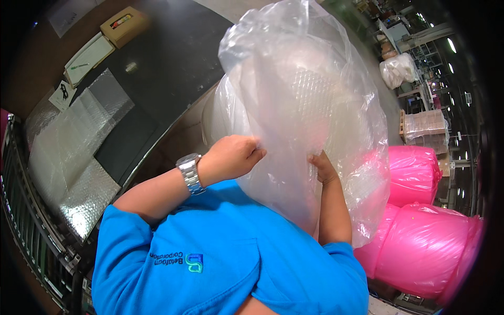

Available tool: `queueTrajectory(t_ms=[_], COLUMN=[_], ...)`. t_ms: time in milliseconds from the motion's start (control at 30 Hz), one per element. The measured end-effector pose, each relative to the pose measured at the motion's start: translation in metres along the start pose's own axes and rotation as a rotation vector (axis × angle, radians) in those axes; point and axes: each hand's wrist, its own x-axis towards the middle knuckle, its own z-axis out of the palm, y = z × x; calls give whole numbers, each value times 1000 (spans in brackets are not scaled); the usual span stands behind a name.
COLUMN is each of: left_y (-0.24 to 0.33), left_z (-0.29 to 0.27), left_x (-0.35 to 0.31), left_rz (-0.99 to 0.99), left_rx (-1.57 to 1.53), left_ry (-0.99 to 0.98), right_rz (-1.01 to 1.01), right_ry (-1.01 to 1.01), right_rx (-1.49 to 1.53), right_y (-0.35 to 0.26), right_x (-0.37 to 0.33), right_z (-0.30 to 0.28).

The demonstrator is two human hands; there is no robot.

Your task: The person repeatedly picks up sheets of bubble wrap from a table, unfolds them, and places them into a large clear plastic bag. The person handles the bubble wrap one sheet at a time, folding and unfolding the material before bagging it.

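We hold a plastic bag (270,113)

Our left hand (234,157) and right hand (325,169) pinch it between fingers (256,156); bare tabletop (176,50) shows between its right edge and bubble wrap (65,134).

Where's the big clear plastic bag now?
In the head view, the bag is upper centre, gripped by the left hand and right hand, left of pink plastic-wrapped bundles.

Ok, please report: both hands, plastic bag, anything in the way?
Left hand, right hand gripping clear bag. Bubble wrap shows through. Pink bundles at its right.
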Motion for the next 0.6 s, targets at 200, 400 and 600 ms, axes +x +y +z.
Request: queueTrajectory(t_ms=[200,400,600], left_y=[31,76,88], left_z=[-15,-25,0], left_x=[-3,28,57], left_rz=[237,351,385], left_rx=[-960,-1000,-742], left_ry=[23,-101,-69], right_rz=[-232,-434,-407], right_ry=[383,194,240], right_rx=[-375,-172,-242], right_y=[-93,-74,-45], right_x=[-34,-39,10], right_z=[46,127,103])
